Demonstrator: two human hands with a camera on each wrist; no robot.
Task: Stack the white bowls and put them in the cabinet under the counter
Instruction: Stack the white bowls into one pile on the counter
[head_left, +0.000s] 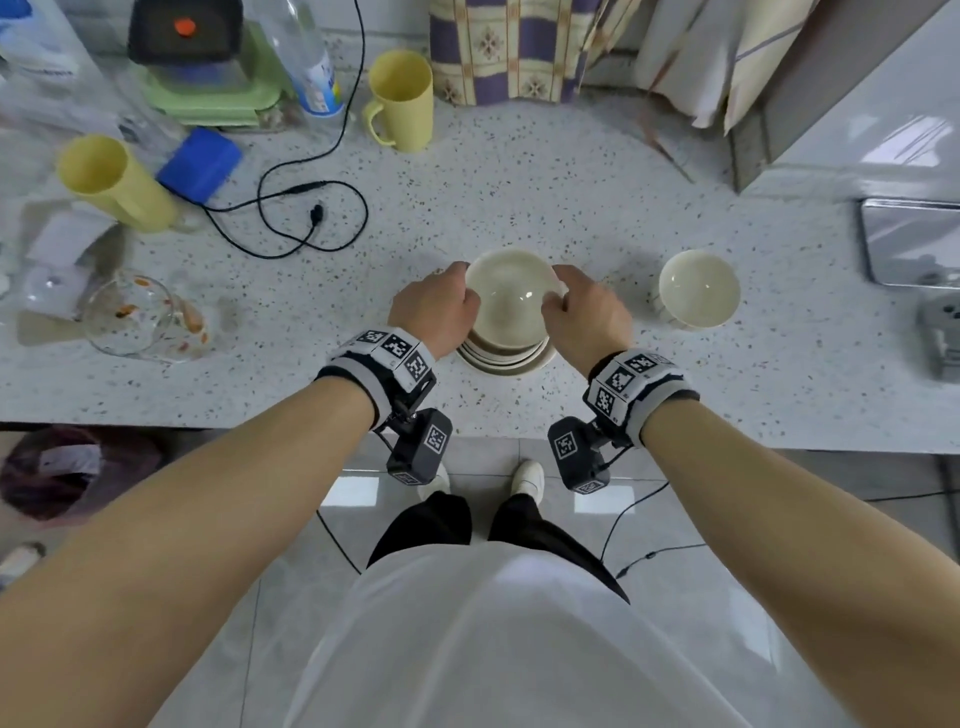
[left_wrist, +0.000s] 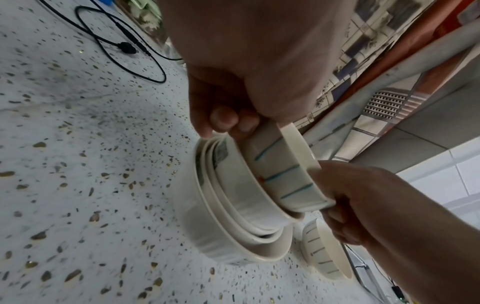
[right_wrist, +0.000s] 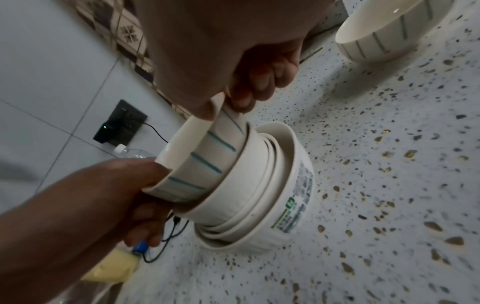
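Note:
A stack of white bowls (head_left: 506, 358) stands on the speckled counter (head_left: 519, 182) near its front edge. Its top bowl (head_left: 511, 299), white with blue stripes on the outside (left_wrist: 280, 174) (right_wrist: 197, 166), sits partly inside the stack (left_wrist: 221, 226) (right_wrist: 272, 195). My left hand (head_left: 441, 306) grips the top bowl's left rim and my right hand (head_left: 582, 312) grips its right rim, thumbs over the edge and fingers (left_wrist: 223, 119) (right_wrist: 259, 82) curled under. A second striped white bowl (head_left: 698, 288) (left_wrist: 324, 251) (right_wrist: 389, 30) stands alone to the right.
Two yellow cups (head_left: 402, 101) (head_left: 117, 182), a black cable (head_left: 311, 208), a blue box (head_left: 200, 163), a clear glass bowl (head_left: 137, 317) and a bottle (head_left: 314, 62) crowd the counter's left and back. A metal appliance (head_left: 909, 241) sits at the right. A bin (head_left: 67, 470) stands on the floor.

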